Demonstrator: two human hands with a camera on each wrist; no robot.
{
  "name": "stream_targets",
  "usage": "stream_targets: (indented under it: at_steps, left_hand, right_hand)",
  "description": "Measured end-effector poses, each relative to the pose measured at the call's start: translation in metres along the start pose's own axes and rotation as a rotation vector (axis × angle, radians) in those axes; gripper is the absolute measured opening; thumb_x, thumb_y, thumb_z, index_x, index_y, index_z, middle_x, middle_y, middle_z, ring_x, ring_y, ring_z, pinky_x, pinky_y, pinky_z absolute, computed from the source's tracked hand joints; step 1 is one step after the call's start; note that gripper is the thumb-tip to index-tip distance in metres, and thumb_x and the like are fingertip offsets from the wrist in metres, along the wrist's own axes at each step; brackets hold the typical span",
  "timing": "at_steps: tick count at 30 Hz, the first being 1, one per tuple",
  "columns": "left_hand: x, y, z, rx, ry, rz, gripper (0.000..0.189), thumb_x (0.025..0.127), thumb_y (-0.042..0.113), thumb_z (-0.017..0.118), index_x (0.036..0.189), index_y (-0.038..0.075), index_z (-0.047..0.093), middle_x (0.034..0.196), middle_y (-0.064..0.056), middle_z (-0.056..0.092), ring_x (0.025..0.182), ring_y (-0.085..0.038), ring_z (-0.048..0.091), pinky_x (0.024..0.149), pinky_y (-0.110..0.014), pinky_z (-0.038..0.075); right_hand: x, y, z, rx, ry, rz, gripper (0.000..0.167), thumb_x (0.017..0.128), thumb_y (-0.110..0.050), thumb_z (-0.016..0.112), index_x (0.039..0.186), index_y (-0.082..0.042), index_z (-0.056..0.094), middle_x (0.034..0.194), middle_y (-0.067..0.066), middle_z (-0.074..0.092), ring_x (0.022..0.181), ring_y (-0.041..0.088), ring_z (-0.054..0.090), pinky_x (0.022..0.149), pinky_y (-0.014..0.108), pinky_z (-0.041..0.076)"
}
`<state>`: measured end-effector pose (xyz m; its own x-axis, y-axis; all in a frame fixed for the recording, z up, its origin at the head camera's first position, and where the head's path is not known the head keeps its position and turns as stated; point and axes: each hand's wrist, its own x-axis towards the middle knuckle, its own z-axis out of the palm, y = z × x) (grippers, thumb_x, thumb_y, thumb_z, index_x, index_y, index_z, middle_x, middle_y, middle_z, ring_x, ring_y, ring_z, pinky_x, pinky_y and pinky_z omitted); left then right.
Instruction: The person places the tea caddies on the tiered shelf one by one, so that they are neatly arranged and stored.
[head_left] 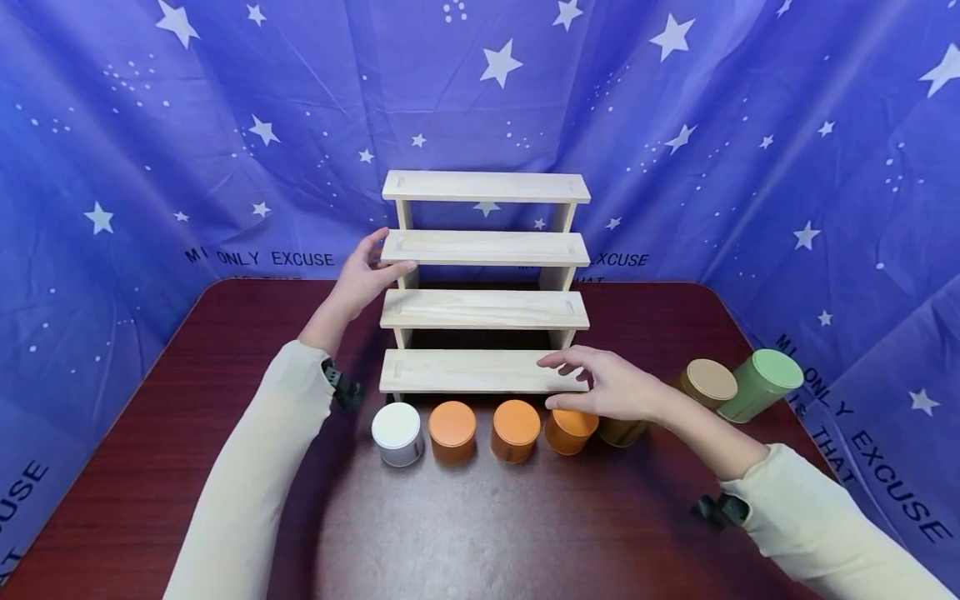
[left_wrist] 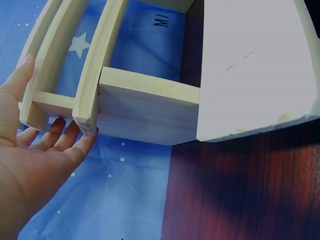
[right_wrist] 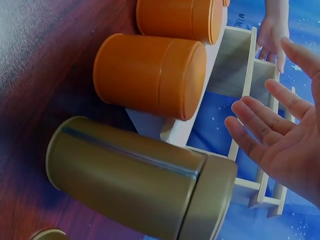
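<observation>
A pale wooden four-step display shelf [head_left: 484, 310] stands on the table. At its left end is my left hand [head_left: 365, 279], fingers extended, with fingertips [left_wrist: 89, 137] right at the end of a step. Over the front right of the shelf hovers my right hand [head_left: 611, 383], its fingers loosely bent and holding nothing. Below that hand are an orange tin [head_left: 572, 432] and a gold tin [right_wrist: 125, 172], partly hidden in the head view. Two more orange tins, one left [head_left: 452, 433] and one middle [head_left: 515, 432], and a white-lidded tin [head_left: 397, 433] continue the row before the lowest step.
Farther right stand a brown-gold tin [head_left: 708, 382] and a taller green tin [head_left: 761, 383], near the right edge of the dark red table [head_left: 480, 525]. A blue star-patterned curtain [head_left: 300, 125] hangs behind the table and along both sides.
</observation>
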<state>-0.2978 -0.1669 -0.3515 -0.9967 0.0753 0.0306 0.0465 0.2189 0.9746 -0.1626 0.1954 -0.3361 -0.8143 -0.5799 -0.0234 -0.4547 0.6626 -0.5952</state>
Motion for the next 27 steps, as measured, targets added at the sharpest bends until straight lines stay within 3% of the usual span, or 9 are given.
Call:
stream_targets:
  at_steps: [8, 21, 27]
  left_hand:
    - [0.004, -0.003, 0.000, -0.016, 0.011, -0.019, 0.086, 0.083, 0.028, 0.070, 0.150, 0.021, 0.017, 0.145, -0.018, 0.035, 0.125, -0.029, 0.045, 0.102, -0.045, 0.041]
    - [0.003, -0.001, 0.004, -0.073, 0.003, -0.046, 0.084, 0.085, 0.027, 0.068, 0.150, 0.023, 0.015, 0.143, -0.018, 0.037, 0.117, -0.028, 0.049, 0.096, -0.044, 0.042]
    - [0.002, 0.001, 0.004, -0.067, 0.004, -0.059, 0.084, 0.086, 0.026, 0.067, 0.151, 0.022, 0.014, 0.143, -0.017, 0.038, 0.111, -0.023, 0.051, 0.087, -0.036, 0.044]
  right_hand:
    - [0.000, 0.000, 0.011, 0.027, -0.072, -0.005, 0.055, 0.079, -0.042, 0.072, 0.125, -0.015, 0.058, 0.123, 0.001, 0.059, 0.108, 0.023, 0.057, 0.090, 0.045, 0.048]
    - [-0.002, -0.001, 0.020, -0.069, -0.060, -0.076, 0.051, 0.077, -0.034, 0.075, 0.121, -0.013, 0.060, 0.117, 0.001, 0.062, 0.105, 0.023, 0.059, 0.090, 0.039, 0.048]
    - [-0.003, 0.001, 0.021, -0.108, -0.079, -0.070, 0.050, 0.078, -0.038, 0.073, 0.121, -0.015, 0.060, 0.117, -0.002, 0.061, 0.109, 0.019, 0.057, 0.094, 0.038, 0.046]
